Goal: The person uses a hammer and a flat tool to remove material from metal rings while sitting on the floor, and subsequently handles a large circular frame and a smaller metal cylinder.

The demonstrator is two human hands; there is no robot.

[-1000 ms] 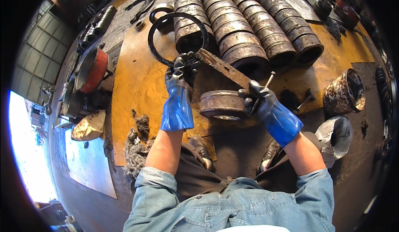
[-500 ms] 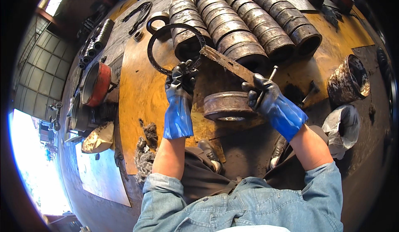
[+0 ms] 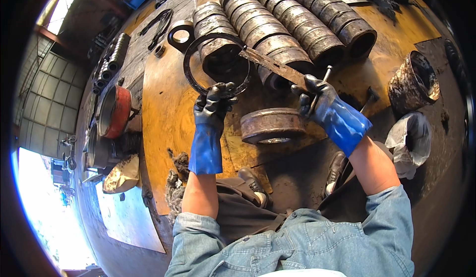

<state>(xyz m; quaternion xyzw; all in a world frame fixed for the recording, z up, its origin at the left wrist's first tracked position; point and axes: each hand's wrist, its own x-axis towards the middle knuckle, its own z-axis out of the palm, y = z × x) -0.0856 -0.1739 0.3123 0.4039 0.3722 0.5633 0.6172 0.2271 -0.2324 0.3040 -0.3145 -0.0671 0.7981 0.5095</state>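
Note:
In blue-and-black gloves, my left hand [image 3: 214, 103] grips the lower edge of a thin dark ring [image 3: 187, 63], held up before me. My right hand [image 3: 318, 98] is closed around a flat, worn scraper-like strip [image 3: 275, 66]. The strip's far end meets the ring's right side, though whether it touches cannot be made out. A metal rod with a round head [image 3: 327, 72] also sticks out of my right fist. Between my hands, lower down, a thick brown metal ring [image 3: 272, 124] rests on the floor sheet.
Several rows of greasy metal cylinders [image 3: 267, 29] lie beyond my hands. At right are a grimy drum-shaped piece [image 3: 412, 81], a bag-lined container [image 3: 409, 143] and a dark-handled tool [image 3: 369, 98]. A red round pan [image 3: 116, 112] and grey rags [image 3: 174, 190] are at left.
My view has shifted slightly. The dark ring is now turned a little and sits slightly lower against my left glove, and the strip's end stays by its right side.

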